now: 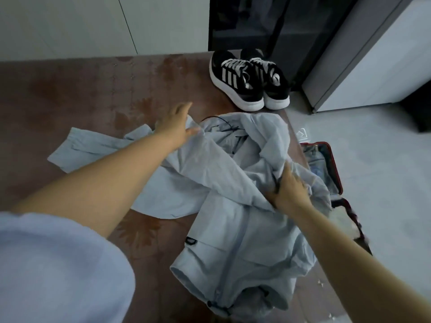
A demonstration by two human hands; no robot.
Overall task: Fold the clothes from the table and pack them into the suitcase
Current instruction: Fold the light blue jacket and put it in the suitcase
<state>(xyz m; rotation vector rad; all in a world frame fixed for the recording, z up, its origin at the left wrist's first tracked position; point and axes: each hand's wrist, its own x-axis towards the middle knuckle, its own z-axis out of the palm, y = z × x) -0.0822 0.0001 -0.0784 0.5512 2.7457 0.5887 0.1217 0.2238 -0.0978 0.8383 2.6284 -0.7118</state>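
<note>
A pale blue zip jacket [233,229] lies crumpled on the brown patterned table [93,89], one sleeve stretched out to the left. My left hand [177,124] reaches over the jacket's shoulder near the hood, fingers fairly straight, thumb touching the cloth. My right hand [289,190] grips a bunch of the jacket's fabric at its right side. The red-rimmed suitcase [335,169] lies open on the floor past the table's right edge, partly hidden by the jacket, with pale clothes inside.
A pair of black sneakers with white stripes [249,80] stands at the table's far right corner. A grey cabinet [373,54] and a dark glass door [268,24] are behind. Pale tiled floor [384,183] lies to the right.
</note>
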